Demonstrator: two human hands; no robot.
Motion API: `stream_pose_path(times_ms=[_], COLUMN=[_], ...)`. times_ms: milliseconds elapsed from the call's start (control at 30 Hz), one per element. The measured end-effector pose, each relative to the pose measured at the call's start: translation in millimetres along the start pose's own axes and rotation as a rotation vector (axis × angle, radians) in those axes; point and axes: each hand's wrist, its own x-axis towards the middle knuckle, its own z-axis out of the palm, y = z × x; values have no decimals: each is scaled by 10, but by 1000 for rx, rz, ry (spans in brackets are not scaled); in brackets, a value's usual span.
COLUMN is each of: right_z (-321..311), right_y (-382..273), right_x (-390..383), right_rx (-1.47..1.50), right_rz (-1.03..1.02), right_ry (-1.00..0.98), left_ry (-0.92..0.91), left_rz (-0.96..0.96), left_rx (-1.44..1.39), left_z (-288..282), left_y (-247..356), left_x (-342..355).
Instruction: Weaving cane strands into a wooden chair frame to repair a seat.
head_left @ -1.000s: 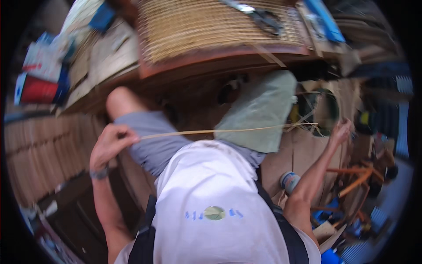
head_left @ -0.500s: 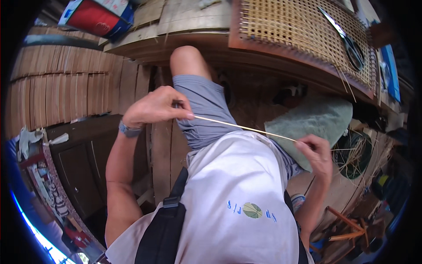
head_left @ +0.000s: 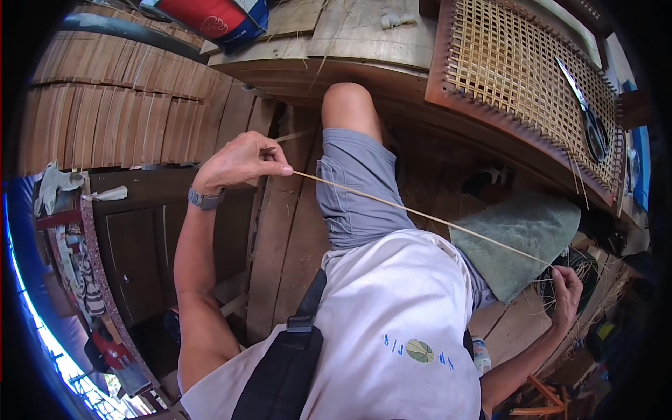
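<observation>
A thin, pale cane strand [head_left: 420,212] stretches taut across my lap, sloping down to the right. My left hand [head_left: 243,163], with a watch on its wrist, pinches one end between thumb and fingers above the floorboards. Out to the right, my right hand [head_left: 565,294] grips the strand's other end beside a green cloth [head_left: 525,234] draped over my knee. Ahead on the right lies a wooden-framed woven cane panel [head_left: 518,77]; scissors [head_left: 584,112] with dark handles rest on its weave. A few loose strand ends hang from the panel's near edge.
The wooden bench [head_left: 315,59] runs across the front, with a red and blue bag [head_left: 217,21] at its left. Stacked wooden slats [head_left: 126,126] stand at the left. A heap of loose cane strands [head_left: 595,280] lies at the far right, near an orange-brown wooden stool [head_left: 546,399].
My right hand has moved outward to the right and lower, so a longer length of strand spans between my hands. The view has shifted, and my left hand still pinches its end.
</observation>
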Motion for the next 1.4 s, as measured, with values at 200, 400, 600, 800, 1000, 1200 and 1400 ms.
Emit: stream_pose_path(times_ms=[200, 400, 600, 800, 1000, 1200, 1400], right_z=[-125, -108, -131, -138, -215, -216, -283], right_y=[150, 161, 172, 218, 323, 189, 270], right_x=[10, -40, -95, -118, -161, -171, -157], right_rx=[34, -29, -4, 83, 87, -48, -131], right_rz=[65, 50, 61, 88, 15, 8, -43], right_ry=[-6, 79, 117, 91, 83, 179, 303], left_ry=[-72, -83, -69, -3, -14, -32, 490], left_rz=[2, 14, 73, 109, 121, 145, 102], left_rx=[-158, -116, -157, -45, -38, 8, 105], left_z=[62, 82, 153, 182, 343, 427, 209], left_y=[65, 300, 352, 356, 407, 408, -291], left_x=[-31, -8, 53, 113, 184, 195, 325])
